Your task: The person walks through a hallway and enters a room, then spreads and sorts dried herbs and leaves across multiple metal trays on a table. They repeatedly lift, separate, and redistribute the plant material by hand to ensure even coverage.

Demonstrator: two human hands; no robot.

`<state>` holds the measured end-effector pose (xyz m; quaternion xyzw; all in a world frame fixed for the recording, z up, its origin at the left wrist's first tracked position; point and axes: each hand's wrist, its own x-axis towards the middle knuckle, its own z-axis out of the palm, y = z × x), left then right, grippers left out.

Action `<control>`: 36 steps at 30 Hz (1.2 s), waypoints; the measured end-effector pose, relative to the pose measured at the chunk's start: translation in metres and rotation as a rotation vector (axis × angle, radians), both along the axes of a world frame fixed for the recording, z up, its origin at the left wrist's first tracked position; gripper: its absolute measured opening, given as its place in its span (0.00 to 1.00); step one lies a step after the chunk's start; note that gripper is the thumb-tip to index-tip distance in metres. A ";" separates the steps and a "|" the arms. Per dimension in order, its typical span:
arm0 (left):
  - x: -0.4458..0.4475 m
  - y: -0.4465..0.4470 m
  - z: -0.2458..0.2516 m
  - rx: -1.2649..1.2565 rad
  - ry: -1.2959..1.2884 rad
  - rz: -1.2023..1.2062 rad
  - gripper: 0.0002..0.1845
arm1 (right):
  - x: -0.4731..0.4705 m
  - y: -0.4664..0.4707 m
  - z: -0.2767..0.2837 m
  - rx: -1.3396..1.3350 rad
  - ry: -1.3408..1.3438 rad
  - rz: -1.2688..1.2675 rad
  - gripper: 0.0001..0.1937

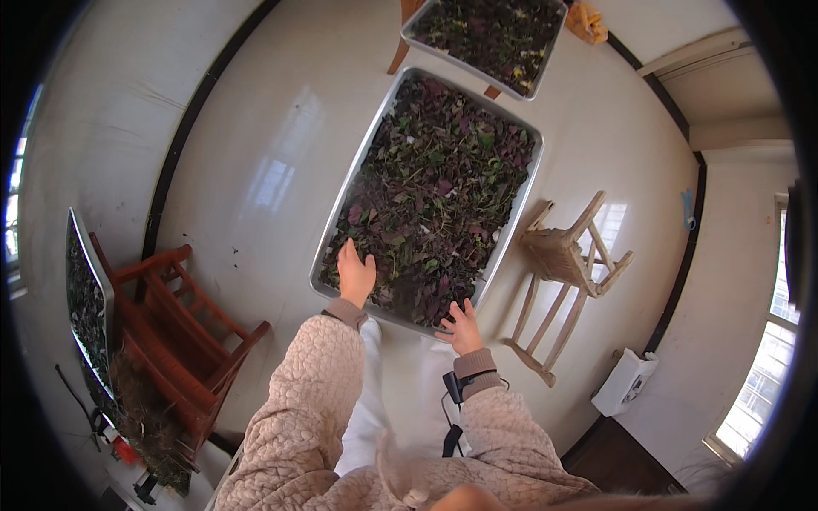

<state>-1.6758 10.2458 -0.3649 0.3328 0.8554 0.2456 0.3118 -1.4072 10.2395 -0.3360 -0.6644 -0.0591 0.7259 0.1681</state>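
Observation:
A large rectangular metal tray (pixel 539 160) stands in front of me, filled with wilted purple and green leaves (pixel 441 185). Over the leaves at its near left corner is my left hand (pixel 356 273), fingers apart and holding nothing. My right hand (pixel 461 327) hovers at the near right edge of the same tray, its fingers spread and empty. Whether either hand touches the leaves or the rim, I cannot tell. A small black device with a cable (pixel 452 387) is at my right cuff.
Beyond lies a second metal tray (pixel 470 56) of leaves, with some yellow bits. A worn wooden chair (pixel 556 255) is on the right. At the left are a reddish wooden chair (pixel 172 332), another leaf-filled tray (pixel 105 281) and a dried plant bundle (pixel 144 409). A white box (pixel 625 382) stands by the right wall.

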 end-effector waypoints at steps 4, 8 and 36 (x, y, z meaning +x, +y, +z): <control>-0.016 0.026 -0.012 -0.193 0.076 0.052 0.40 | 0.005 -0.002 -0.023 -0.105 -0.052 -0.122 0.47; -0.021 0.034 -0.023 -0.285 -0.031 -0.091 0.49 | -0.012 0.022 -0.034 0.010 0.022 -0.116 0.43; -0.016 0.062 0.042 0.432 0.026 -0.902 0.14 | -0.025 0.102 0.020 1.077 -0.142 0.829 0.15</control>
